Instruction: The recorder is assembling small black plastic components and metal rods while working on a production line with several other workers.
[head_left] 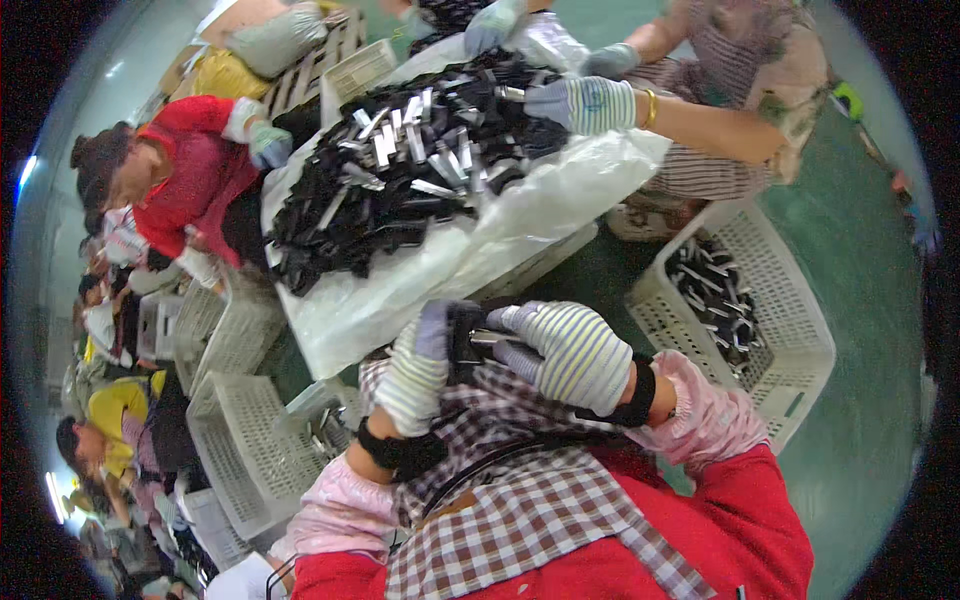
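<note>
Both my gloved hands are close together in front of my checked apron. My left hand [420, 370] is closed round a dark black piece [463, 335], whose exact kind I cannot make out. Fingers of my right hand [575, 355] pinch a shiny silver metal strip [490, 337] against the black piece's right side. Whether the two are joined is hidden by the fingers. Just beyond my hands lies a large heap of black and silver parts [400, 160] on a white plastic sheet [530, 215].
A white perforated crate [800, 310] on the right holds similar black and silver parts. More crates [225, 450] stand at my left, one with metal pieces inside. Across the heap, co-workers' gloved hands [585, 105] reach in. A person in red [215, 170] works at the left.
</note>
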